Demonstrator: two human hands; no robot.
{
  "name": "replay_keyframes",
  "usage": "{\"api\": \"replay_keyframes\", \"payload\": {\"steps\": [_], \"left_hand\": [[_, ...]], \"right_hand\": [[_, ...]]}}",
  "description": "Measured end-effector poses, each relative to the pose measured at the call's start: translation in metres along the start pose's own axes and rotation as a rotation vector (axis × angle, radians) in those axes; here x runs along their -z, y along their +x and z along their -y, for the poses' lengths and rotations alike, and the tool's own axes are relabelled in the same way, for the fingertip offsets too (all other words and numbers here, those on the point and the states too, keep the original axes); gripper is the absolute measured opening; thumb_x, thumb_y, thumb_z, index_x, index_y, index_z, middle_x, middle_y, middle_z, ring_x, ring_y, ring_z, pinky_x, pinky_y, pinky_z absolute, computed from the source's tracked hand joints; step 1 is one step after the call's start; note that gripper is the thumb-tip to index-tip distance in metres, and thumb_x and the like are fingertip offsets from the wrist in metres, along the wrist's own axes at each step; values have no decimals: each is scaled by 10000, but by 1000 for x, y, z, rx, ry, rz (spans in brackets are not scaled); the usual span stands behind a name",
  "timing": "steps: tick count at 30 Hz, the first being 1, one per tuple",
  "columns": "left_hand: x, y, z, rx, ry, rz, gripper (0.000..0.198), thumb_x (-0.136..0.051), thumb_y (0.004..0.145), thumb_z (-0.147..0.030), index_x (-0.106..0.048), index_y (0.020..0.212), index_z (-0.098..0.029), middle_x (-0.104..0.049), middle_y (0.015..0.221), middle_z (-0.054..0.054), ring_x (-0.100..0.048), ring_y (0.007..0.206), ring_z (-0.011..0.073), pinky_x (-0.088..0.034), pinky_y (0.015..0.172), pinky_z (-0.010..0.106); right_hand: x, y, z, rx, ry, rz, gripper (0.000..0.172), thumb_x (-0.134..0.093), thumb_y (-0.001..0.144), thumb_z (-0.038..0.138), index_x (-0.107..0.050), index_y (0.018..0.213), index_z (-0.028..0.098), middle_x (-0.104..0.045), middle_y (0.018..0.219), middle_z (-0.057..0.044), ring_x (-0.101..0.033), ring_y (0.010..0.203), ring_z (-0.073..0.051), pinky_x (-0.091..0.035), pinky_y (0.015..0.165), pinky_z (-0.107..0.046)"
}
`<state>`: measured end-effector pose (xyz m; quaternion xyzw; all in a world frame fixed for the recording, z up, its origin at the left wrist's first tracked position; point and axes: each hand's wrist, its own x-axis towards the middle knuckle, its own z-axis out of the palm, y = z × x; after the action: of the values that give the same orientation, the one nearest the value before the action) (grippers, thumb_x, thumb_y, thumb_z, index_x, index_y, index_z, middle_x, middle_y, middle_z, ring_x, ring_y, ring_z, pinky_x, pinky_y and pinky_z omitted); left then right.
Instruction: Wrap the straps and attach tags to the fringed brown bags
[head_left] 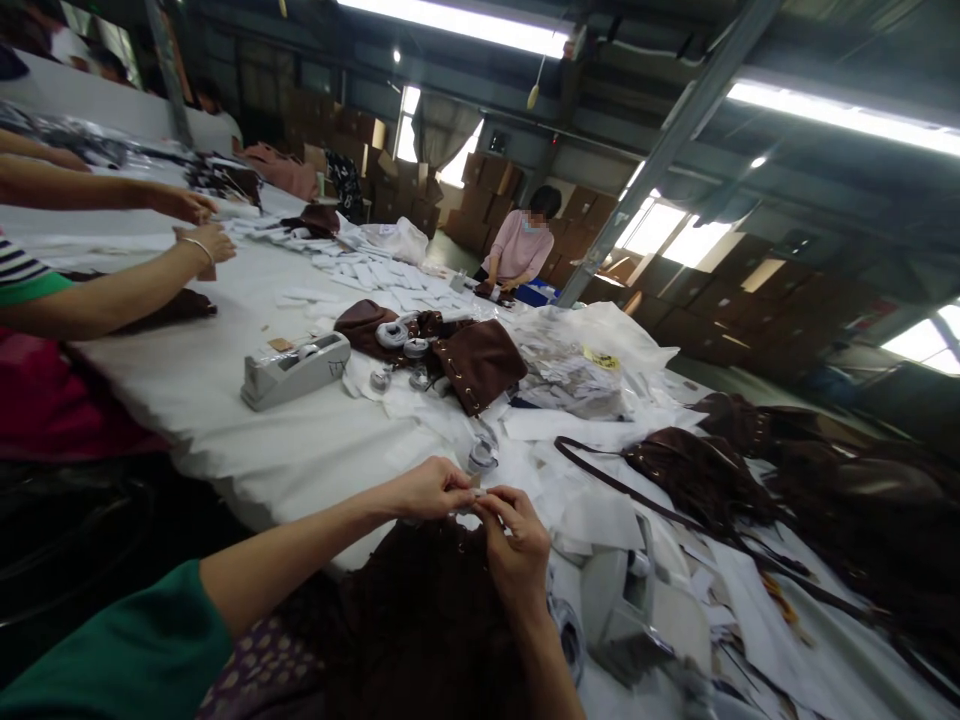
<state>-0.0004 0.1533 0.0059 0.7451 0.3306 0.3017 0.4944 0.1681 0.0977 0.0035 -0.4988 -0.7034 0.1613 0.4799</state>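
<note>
My left hand (pixel 431 488) and my right hand (pixel 517 550) meet above the table, their fingertips pinching a small white strip (pixel 476 494) of paper or tape. Below them lies a dark brown leather bag (pixel 427 620), partly hidden by my hands and forearms. A clear tape roll (pixel 484 456) stands just beyond my hands on scattered white paper sheets (pixel 592 520). A white tape dispenser (pixel 615 600) sits to the right of my right forearm.
A white-covered work table (pixel 225 400) holds a grey tape dispenser (pixel 296 370), brown bags (pixel 480 365), tape rolls (pixel 391 335) and plastic wrap (pixel 577 370). Co-workers' hands (pixel 195 225) reach in at left. A person in pink (pixel 517 245) stands beyond, before stacked cardboard boxes (pixel 480 195).
</note>
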Motion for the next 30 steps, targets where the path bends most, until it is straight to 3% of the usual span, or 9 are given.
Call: {"api": "replay_keyframes", "payload": {"steps": [5, 8, 11, 17, 20, 22, 26, 28, 30], "left_hand": [[3, -10, -1, 20, 2, 117, 319, -509, 817, -370, -495, 583, -155, -363, 515, -53, -328, 480, 72, -225, 442, 200], [1, -15, 0, 52, 6, 130, 265, -541, 805, -394, -585, 707, -151, -442, 563, -51, -377, 500, 80, -260, 449, 190], [-4, -16, 7, 4, 78, 85, 297, -544, 814, -412, -603, 688, -150, -479, 564, -43, -412, 527, 90, -279, 479, 191], [-9, -14, 15, -49, 127, 82, 309, -526, 826, -389, -605, 656, -144, -478, 549, -39, -409, 526, 95, -264, 481, 197], [-9, -15, 11, -24, 157, 96, 317, -535, 817, -397, -616, 647, -142, -459, 525, -43, -399, 507, 91, -260, 474, 199], [-10, -16, 9, -18, 207, 102, 287, -546, 802, -360, -620, 630, -143, -444, 502, -45, -391, 486, 87, -249, 465, 200], [-13, -18, 9, -34, 286, 98, 190, -552, 761, -258, -641, 635, -148, -461, 490, -42, -401, 472, 86, -240, 456, 202], [-13, -18, 12, -37, 289, 93, 164, -557, 744, -241, -648, 648, -145, -488, 502, -38, -419, 489, 88, -252, 461, 195], [-12, -17, 14, -27, 289, 89, 153, -562, 739, -247, -658, 683, -142, -523, 529, -33, -444, 517, 93, -276, 479, 186]], "right_hand": [[3, 6, -4, -300, 249, 81, 102, -740, 698, 320, -748, 720, 221, -685, 808, -42, -628, 755, -194, -495, 690, -301], [6, 6, -8, -389, 288, 112, 113, -768, 656, 314, -747, 690, 208, -700, 771, -39, -632, 745, -198, -489, 698, -304], [7, 4, -13, -419, 289, 145, 109, -758, 663, 308, -743, 694, 204, -708, 756, -34, -635, 734, -193, -485, 694, -299], [8, -2, -17, -333, 239, 224, 85, -706, 717, 283, -726, 745, 205, -696, 771, -34, -626, 764, -199, -484, 720, -303], [12, 5, -12, -347, 249, 212, 381, -731, 669, 226, -683, 1047, 227, -679, 891, -23, -593, 639, -139, -485, 622, -270], [15, 12, -8, -342, 235, 295, 540, -733, 642, 176, -629, 1167, 253, -667, 949, -12, -550, 562, -97, -459, 555, -241], [18, 18, -6, -236, 136, 508, 177, -711, 685, 181, -758, 848, 231, -689, 756, -7, -612, 654, -151, -466, 609, -257], [16, 14, -11, -169, 117, 473, 99, -695, 720, 201, -766, 775, 241, -706, 759, -22, -646, 716, -187, -489, 645, -281], [13, 7, -18, -87, 111, 407, 126, -667, 747, 194, -767, 798, 252, -719, 807, -34, -661, 735, -198, -512, 654, -297]]}}
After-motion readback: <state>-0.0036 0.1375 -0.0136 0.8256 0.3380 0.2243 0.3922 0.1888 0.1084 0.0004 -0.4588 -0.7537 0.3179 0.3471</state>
